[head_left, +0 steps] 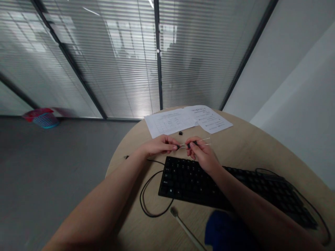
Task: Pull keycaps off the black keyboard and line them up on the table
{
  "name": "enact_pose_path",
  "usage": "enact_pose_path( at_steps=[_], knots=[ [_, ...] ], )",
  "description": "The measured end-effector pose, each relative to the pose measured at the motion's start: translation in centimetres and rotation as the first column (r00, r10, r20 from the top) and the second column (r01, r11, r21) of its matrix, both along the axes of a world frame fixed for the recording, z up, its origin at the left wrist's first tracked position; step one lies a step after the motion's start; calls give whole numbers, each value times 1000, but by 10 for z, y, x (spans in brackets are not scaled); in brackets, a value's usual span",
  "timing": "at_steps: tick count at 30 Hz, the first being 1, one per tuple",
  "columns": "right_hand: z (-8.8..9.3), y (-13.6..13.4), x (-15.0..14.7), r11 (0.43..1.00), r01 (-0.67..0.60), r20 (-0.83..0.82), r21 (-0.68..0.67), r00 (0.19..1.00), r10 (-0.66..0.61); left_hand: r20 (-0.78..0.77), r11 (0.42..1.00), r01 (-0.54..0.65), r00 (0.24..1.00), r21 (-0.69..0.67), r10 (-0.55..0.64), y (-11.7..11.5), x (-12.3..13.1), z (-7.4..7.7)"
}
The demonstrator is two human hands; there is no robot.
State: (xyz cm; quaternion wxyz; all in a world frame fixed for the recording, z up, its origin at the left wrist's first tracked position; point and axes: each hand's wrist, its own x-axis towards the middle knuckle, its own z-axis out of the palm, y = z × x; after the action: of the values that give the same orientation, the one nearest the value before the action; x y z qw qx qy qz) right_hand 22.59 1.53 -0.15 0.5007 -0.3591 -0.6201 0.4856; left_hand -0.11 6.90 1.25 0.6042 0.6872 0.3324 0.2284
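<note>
Above the back edge of the black keyboard [188,181], both my hands are close together. Between the thumb and fingers of my right hand [202,153] is the black middle of a wire keycap puller [192,144]; thin metal wires stick out of it to both sides. My left hand [163,144] pinches a small black keycap [178,147], which the left-hand wires reach and seem to touch. Another small black keycap [180,133] lies on the table just beyond my fingers.
Printed papers [172,122] lie at the back of the round wooden table [248,139]. A black cable [142,198] loops left of the keyboard. In front are a thin-handled brush [183,225] and a blue cloth [225,232]. A basket [45,120] stands on the floor.
</note>
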Motion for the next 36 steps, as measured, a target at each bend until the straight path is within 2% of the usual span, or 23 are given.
enact_pose_path(
  at_steps=[8, 13, 23, 27, 31, 34, 36],
  knots=[
    [3, -1, 0, 999, -19, -45, -47, 999, 16, -59, 999, 30, 998, -35, -32, -1, 1, -4],
    [2, 2, 2, 996, -45, -95, -77, 995, 38, -59, 998, 44, 997, -47, -47, -4, 4, -1],
    [4, 3, 4, 991, -76, -180, -107, 982, 56, -71, 999, 4, 997, -34, -6, -7, 7, 2],
    [2, 4, 3, 996, -18, -223, -92, 975, -3, -74, 999, 17, 997, -36, -20, -5, 6, 0],
    [1, 4, 5, 979, 198, -161, 37, 969, -190, -6, 998, -30, 1000, -61, 29, 1, 1, -7],
    [2, 3, 8, 885, 385, -8, 261, 918, -397, 38, 995, -72, 996, -72, 74, 5, -1, -10],
    [4, 1, 10, 826, 400, 66, 397, 885, -460, 53, 994, -86, 995, -70, 90, 5, -1, -10]
  ],
)
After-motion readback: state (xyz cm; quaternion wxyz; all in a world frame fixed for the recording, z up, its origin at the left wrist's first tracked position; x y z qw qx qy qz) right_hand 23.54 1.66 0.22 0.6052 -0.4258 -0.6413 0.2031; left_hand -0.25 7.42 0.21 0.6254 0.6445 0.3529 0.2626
